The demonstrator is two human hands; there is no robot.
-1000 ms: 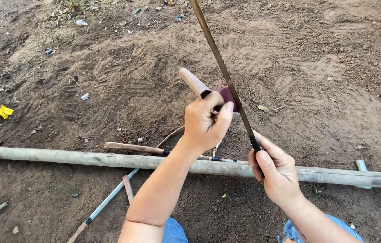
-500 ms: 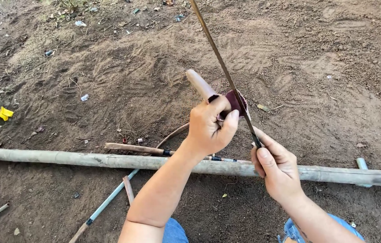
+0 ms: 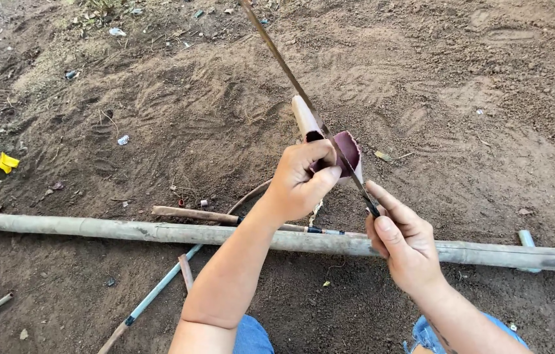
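Sandpaper (image 3: 348,149), pinched in the left hand (image 3: 300,180), has slid higher up the thin rod (image 3: 304,92) since a second ago, while the right hand (image 3: 403,239) stays clamped on its lower end above the pole (image 3: 127,229).

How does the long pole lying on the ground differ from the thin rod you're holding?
The pole is thick and lies flat on the dirt, stretching across the view; the rod is thin and slants up off the top edge. The pole looks pale grey-brown; the rod is dark. No hand touches the pole, while the right hand grips the rod's lower end and the left hand presses folded reddish sandpaper against it. Both are long and straight.
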